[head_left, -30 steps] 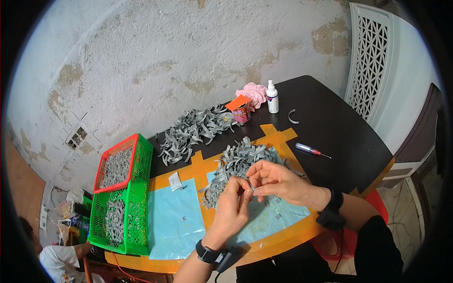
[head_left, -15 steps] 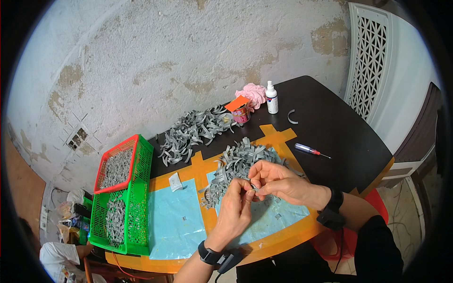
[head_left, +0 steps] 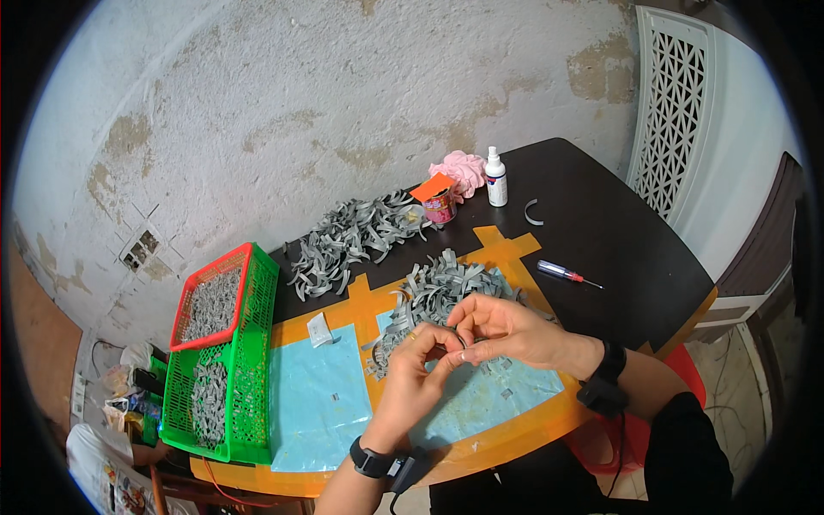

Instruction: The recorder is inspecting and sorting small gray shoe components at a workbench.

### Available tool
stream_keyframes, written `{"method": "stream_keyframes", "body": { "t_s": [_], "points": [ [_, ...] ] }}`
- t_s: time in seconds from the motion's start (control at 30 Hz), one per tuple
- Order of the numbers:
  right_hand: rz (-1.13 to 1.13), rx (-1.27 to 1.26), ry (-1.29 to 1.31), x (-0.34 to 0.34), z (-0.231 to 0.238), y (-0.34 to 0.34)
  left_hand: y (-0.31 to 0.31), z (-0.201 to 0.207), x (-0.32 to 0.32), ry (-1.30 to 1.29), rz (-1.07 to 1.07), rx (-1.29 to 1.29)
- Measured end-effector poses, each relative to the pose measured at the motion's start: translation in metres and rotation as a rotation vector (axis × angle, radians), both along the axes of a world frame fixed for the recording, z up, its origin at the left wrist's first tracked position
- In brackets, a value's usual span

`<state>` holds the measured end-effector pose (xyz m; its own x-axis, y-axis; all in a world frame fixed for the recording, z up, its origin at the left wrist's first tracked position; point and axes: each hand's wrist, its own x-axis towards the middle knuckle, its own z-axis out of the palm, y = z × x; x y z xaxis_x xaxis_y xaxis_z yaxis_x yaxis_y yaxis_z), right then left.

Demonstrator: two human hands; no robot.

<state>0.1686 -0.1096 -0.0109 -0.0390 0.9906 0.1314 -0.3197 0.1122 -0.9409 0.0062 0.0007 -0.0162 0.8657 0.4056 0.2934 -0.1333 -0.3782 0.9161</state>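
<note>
Over the near edge of a heap of curved grey strips [head_left: 451,283], my left hand [head_left: 419,365] and my right hand [head_left: 502,333] meet fingertip to fingertip. Both are closed in a pinch around a small grey piece [head_left: 462,342], mostly hidden by the fingers; its exact shape is too small to tell. Beneath them a light blue sheet [head_left: 481,412] is taped to the table with orange tape. Tiny grey bits [head_left: 506,393] lie on the sheet near my right hand.
At the left, a red basket [head_left: 249,283] rests on a green basket [head_left: 262,395], both holding small grey pieces. Behind are another strip pile [head_left: 343,245], a can [head_left: 440,209], pink cloth [head_left: 459,174] and white bottle [head_left: 496,182]. A screwdriver [head_left: 562,272] and single strip [head_left: 530,212] lie right. A person [head_left: 107,468] sits lower left.
My left hand has turned slightly and its fingers have shifted against the right fingertips. The right hand has moved a little left. The person at lower left has shifted slightly.
</note>
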Motion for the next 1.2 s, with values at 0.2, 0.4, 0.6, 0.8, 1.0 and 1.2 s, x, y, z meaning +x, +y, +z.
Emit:
{"method": "stream_keyframes", "body": {
  "t_s": [0.2,0.4,0.6,0.8,1.0,1.2],
  "points": [
    [-0.056,0.024,-0.041,-0.004,0.002,0.000,-0.014,0.007,0.001,-0.022,0.079,0.116],
    [-0.033,0.006,-0.011,-0.002,0.005,-0.002,-0.015,0.008,0.000,-0.004,0.090,0.143],
    [0.002,-0.005,-0.015,-0.001,0.006,-0.001,-0.012,0.008,-0.002,0.037,0.057,0.103],
    [0.028,-0.011,0.008,0.000,0.003,0.000,-0.009,0.007,-0.003,0.051,0.003,-0.010],
    [-0.005,-0.007,-0.058,0.002,0.000,0.004,-0.008,0.009,-0.001,0.049,0.144,0.337],
    [-0.087,-0.011,-0.024,-0.001,0.000,0.004,-0.009,0.010,0.001,-0.104,0.178,0.381]
  ]
}}
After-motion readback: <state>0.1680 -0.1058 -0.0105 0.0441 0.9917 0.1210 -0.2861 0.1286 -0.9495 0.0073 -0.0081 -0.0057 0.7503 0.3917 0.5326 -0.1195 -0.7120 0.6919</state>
